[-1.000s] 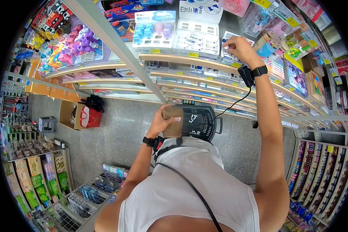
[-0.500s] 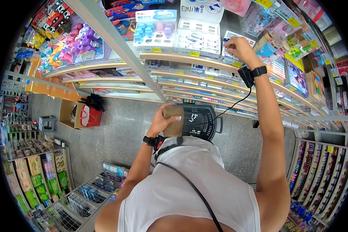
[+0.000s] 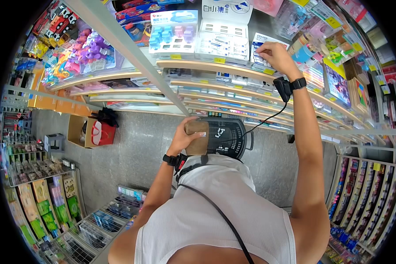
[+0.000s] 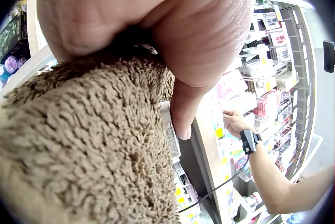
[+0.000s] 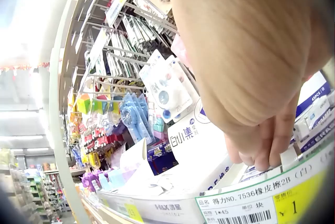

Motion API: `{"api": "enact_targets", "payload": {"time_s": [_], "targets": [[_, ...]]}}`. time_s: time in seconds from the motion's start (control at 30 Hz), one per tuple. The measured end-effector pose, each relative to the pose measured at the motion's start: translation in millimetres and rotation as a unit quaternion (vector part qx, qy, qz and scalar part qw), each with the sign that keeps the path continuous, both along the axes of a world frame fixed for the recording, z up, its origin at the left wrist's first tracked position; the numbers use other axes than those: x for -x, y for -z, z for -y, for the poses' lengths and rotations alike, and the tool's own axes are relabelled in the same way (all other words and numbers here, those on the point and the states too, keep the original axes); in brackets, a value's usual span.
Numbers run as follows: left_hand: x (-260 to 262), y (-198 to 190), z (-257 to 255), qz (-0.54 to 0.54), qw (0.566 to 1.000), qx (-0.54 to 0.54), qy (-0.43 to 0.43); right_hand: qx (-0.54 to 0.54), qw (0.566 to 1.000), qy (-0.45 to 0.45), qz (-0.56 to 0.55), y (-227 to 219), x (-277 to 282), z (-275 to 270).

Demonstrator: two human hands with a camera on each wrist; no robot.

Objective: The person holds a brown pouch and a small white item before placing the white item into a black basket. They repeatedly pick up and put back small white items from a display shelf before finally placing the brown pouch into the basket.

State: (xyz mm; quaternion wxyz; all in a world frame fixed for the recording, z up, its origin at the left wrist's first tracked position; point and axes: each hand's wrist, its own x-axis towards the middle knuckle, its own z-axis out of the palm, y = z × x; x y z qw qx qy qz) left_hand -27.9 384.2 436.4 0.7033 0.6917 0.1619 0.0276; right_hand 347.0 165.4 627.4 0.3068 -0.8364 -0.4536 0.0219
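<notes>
My left hand (image 3: 182, 138) grips a brown fluffy plush item (image 4: 104, 135) at the left side of a black basket (image 3: 246, 140). A small white block (image 4: 169, 130) sits by the left thumb tip, against the plush. Several small white pieces (image 3: 220, 133) lie in the basket. My right hand (image 3: 275, 56) reaches to the shelf, over a white and blue box of erasers (image 3: 256, 42). In the right wrist view its fingertips (image 5: 261, 161) point down among the erasers (image 5: 314, 117), behind a price label (image 5: 251, 203). The thumb is hidden there, and I cannot tell whether an eraser is pinched.
Left of the eraser box stand a white display box (image 3: 222, 46) and one with blue and purple pieces (image 3: 171, 36). Rolls and bottles (image 3: 302, 53) stand to the right. A grey upright post (image 3: 132, 48) divides the shelves. A cardboard box (image 3: 78, 134) is on the floor.
The right hand shifts slightly right along the eraser box, showing more of the box's left part. The left hand, plush and basket stay in place. The head view drifts a little.
</notes>
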Motion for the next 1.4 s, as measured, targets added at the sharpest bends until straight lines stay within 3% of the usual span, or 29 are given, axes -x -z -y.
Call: {"api": "enact_targets", "payload": {"time_s": [0.33,0.4,0.5,0.73,0.97,1.03,1.23,1.4], "targets": [[-1,-6,0,0.009,1.000,-0.010,0.006,-0.006,1.000,-0.001,-0.026,-11,11,6],[-1,-3,-1,0.011,1.000,-0.006,0.007,0.051,0.997,-0.049,-0.010,-18,18,5],[0,-3,0,0.009,1.000,0.000,0.007,0.050,0.997,-0.059,-0.019,-9,10,3],[1,-1,-3,0.014,1.000,-0.012,0.002,0.060,0.997,-0.044,-0.031,-7,8,-1],[-1,5,-1,-0.001,0.999,-0.039,-0.001,0.011,0.999,-0.020,0.049,-26,27,-69],[-2,1,0,0.001,1.000,0.030,0.000,-0.006,0.994,-0.019,0.107,-20,21,-95],[7,-2,-10,0.029,0.999,0.003,-0.022,0.016,0.997,-0.005,0.073,-2,6,-130],[17,7,-11,-0.004,0.999,0.024,-0.033,0.012,0.998,-0.012,0.061,-2,5,-123]]}}
